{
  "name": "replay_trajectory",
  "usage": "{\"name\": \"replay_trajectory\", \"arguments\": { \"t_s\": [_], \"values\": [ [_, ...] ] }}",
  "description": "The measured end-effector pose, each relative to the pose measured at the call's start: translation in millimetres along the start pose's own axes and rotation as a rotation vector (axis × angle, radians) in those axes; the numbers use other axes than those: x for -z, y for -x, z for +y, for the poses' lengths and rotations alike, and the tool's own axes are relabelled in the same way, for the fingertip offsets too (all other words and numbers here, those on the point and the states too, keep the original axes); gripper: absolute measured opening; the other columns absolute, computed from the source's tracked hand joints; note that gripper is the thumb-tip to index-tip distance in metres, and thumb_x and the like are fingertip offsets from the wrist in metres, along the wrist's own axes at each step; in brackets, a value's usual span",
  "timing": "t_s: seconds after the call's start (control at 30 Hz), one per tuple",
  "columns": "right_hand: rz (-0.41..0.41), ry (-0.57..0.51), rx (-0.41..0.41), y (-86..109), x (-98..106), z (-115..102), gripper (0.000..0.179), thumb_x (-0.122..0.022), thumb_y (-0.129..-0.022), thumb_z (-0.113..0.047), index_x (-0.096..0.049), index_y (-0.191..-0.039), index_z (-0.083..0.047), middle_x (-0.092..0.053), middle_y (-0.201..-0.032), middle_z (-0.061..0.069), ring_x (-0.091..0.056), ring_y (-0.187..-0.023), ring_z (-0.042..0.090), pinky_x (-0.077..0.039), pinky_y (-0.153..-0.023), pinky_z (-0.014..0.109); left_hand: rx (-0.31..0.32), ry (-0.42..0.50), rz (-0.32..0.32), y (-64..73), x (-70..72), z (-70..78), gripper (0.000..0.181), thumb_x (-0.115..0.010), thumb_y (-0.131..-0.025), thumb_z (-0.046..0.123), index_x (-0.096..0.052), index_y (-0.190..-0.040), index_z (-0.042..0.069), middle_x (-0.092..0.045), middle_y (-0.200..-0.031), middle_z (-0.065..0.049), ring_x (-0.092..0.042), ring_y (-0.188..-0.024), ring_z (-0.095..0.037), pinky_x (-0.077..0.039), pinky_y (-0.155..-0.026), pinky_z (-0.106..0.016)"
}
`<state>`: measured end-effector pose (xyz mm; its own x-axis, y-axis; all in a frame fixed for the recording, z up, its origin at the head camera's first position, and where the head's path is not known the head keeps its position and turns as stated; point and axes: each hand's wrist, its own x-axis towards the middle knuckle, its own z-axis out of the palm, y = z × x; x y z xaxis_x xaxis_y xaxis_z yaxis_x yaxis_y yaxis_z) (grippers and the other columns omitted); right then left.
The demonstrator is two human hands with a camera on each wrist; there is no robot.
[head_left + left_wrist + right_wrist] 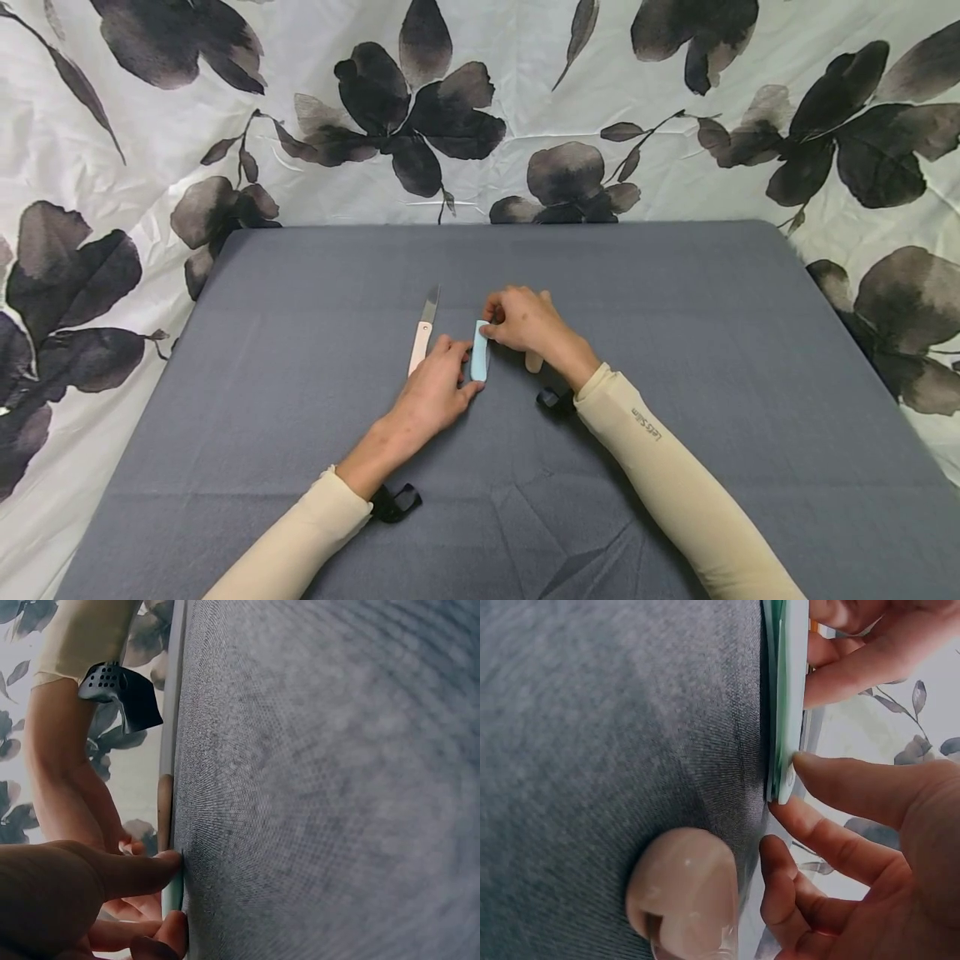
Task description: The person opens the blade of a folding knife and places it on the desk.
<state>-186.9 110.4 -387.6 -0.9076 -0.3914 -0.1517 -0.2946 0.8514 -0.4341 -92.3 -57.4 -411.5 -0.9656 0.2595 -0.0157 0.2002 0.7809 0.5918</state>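
A light blue folding knife (pixel 479 354) lies on the grey cloth, its blade folded into the handle. My right hand (pixel 522 321) pinches its far end between thumb and forefinger, as the right wrist view shows at the folded knife (pixel 786 712). At the near end, my left hand (pixel 432 389) holds it with the thumb against the bottom and fingers along the left side. Left of it lies a pale pink knife (pixel 422 343) with its blade out, the handle's lower part hidden by my left hand. Partly under my right hand is a beige handle (pixel 534 363).
A grey cloth (pixel 300 333) covers the table, creased near the front edge. Behind and beside it hangs a white fabric (pixel 517 92) with dark flowers. Black straps with mounts (pixel 397 503) sit at both wrists, below cream sleeves (pixel 660 450).
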Motion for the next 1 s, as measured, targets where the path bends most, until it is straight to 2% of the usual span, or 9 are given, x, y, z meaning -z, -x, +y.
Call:
{"name": "replay_trajectory", "arguments": {
  "t_s": [0.2, 0.4, 0.53, 0.63, 0.73, 0.83, 1.0],
  "values": [
    [0.025, -0.053, -0.007, 1.2, 0.7, 0.4, 0.022, -0.073, -0.098, -0.036, -0.075, -0.106, -0.015, -0.071, -0.105, 0.007, -0.063, -0.096, 0.026, -0.039, -0.095, 0.048, -0.002, 0.009, 0.000, -0.4, -0.5, 0.2, 0.060, -0.079, -0.093, 0.012, -0.054, -0.146, 0.002, -0.056, -0.115, -0.013, -0.057, -0.081, -0.015, -0.051, -0.070, -0.030],
    [0.057, -0.137, 0.000, 2.9, 1.8, -0.1, 0.025, -0.071, -0.099, -0.037, -0.073, -0.107, -0.014, -0.072, -0.103, 0.007, -0.064, -0.091, 0.025, -0.042, -0.094, 0.048, -0.015, 0.062, 0.021, -1.3, 0.7, 1.2, 0.073, -0.078, -0.092, 0.006, -0.041, -0.155, -0.001, -0.061, -0.126, -0.016, -0.063, -0.092, -0.020, -0.056, -0.079, -0.035],
    [0.082, -0.248, 0.014, 4.8, 1.5, -0.3, 0.023, -0.070, -0.100, -0.032, -0.070, -0.109, -0.011, -0.072, -0.102, 0.009, -0.064, -0.085, 0.023, -0.050, -0.081, 0.039, -0.023, 0.115, 0.035, -2.3, 2.4, 1.4, 0.074, -0.076, -0.092, 0.002, -0.038, -0.156, -0.002, -0.062, -0.125, -0.015, -0.063, -0.097, -0.022, -0.055, -0.082, -0.036],
    [0.090, -0.341, 0.040, 5.5, 0.4, 0.9, 0.023, -0.069, -0.101, -0.027, -0.070, -0.114, -0.008, -0.072, -0.102, 0.011, -0.064, -0.082, 0.022, -0.052, -0.069, 0.031, -0.036, 0.172, 0.057, -3.5, 3.6, 0.5, 0.075, -0.075, -0.091, -0.002, -0.037, -0.156, -0.005, -0.062, -0.124, -0.016, -0.063, -0.099, -0.023, -0.054, -0.081, -0.034],
    [0.091, -0.414, 0.076, 6.4, 0.8, 2.0, 0.025, -0.068, -0.101, -0.021, -0.069, -0.121, -0.006, -0.073, -0.102, 0.013, -0.067, -0.084, 0.026, -0.049, -0.067, 0.027, -0.053, 0.225, 0.089, -4.3, 5.2, -0.4, 0.074, -0.075, -0.090, -0.004, -0.038, -0.154, -0.007, -0.062, -0.122, -0.017, -0.064, -0.098, -0.023, -0.054, -0.078, -0.030],
    [0.084, -0.505, 0.107, 7.3, 1.8, 2.9, 0.028, -0.068, -0.101, -0.015, -0.067, -0.127, -0.005, -0.073, -0.101, 0.016, -0.070, -0.086, 0.032, -0.051, -0.067, 0.029, -0.057, 0.276, 0.117, -5.3, 7.0, -0.7, 0.073, -0.075, -0.090, -0.005, -0.040, -0.154, -0.007, -0.061, -0.123, -0.019, -0.065, -0.099, -0.024, -0.056, -0.076, -0.027],
    [0.048, -0.698, 0.128, 7.6, 2.5, 3.0, 0.036, -0.066, -0.100, -0.005, -0.061, -0.135, -0.002, -0.071, -0.101, 0.020, -0.073, -0.083, 0.033, -0.063, -0.075, 0.043, -0.057, 0.345, 0.146, -6.5, 9.9, 0.0, 0.073, -0.075, -0.090, -0.006, -0.042, -0.155, -0.002, -0.058, -0.124, -0.018, -0.065, -0.103, -0.026, -0.058, -0.078, -0.028]
  ]
}}
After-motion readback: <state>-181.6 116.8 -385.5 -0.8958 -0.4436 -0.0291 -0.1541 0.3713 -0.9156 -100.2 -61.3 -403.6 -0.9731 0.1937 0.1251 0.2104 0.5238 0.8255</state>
